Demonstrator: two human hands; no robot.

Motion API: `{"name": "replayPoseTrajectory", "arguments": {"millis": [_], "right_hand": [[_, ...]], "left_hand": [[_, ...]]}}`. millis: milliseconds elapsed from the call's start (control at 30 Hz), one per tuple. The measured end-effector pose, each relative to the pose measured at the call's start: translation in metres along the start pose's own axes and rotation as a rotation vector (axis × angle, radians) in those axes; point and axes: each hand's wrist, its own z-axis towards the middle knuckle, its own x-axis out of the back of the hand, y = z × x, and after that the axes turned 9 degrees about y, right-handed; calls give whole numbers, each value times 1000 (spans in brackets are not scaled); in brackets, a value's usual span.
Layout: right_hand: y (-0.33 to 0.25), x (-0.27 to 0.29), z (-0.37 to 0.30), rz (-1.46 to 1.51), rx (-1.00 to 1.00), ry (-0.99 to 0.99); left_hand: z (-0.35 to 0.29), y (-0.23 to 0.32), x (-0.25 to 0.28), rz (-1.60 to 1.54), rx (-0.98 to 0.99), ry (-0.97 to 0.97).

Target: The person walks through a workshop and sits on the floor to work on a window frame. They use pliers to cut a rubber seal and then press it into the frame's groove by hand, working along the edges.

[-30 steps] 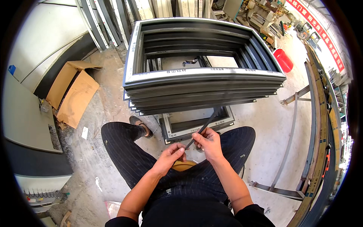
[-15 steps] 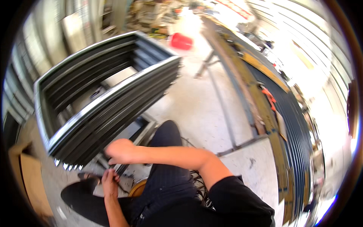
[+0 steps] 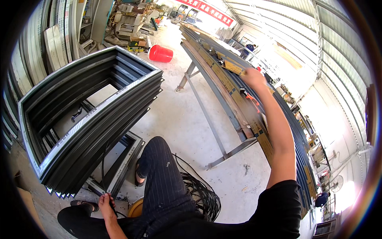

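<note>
My left hand (image 3: 106, 205) is low at the left, fingers closed on a thin black strip (image 3: 114, 210) at the near corner of a dark metal frame (image 3: 121, 169) on the floor. My right hand (image 3: 253, 78) is raised, arm stretched out, looking closed like a fist in front of the long workbench; what it holds, if anything, is hidden. A tall stack of dark window-like frames (image 3: 99, 119) stands at the left, its top frame edged with pale film. Beside my knee lies a coil of black strip (image 3: 201, 197).
The long workbench (image 3: 223, 95) carries dark profiles (image 3: 302, 159) and an orange-handled tool (image 3: 251, 100). A red bucket (image 3: 160, 53) lies on its side on the floor. A yellowish round container (image 3: 136, 208) is between my legs. Profiles (image 3: 55, 47) lean at the far left.
My right hand has swung from beside my left hand up and far to the right. My left hand has stayed low by the frame corner. The view has shifted.
</note>
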Motion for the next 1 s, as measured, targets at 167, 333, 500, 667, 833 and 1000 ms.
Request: {"name": "replayPoseTrajectory", "arguments": {"millis": [167,333,500,667,833,1000], "right_hand": [[96,-76,-1,94,-191,-209],[117,-138,-7,257,-12,-105],[143,-233,18,248,37,-220],[76,-178,16,-19,104,-58],[-25,-97,-4,588,166,101],[-217,-11,-178,1515,16,-1032]], "left_hand": [[1,3,10,17,5,72],[-12,12,-12,-96,60,96],[-25,13,-5,-119,90,65],[-55,36,9,-228,112,-15],[-83,57,7,-257,106,-70],[-111,68,0,-252,30,-64]]}}
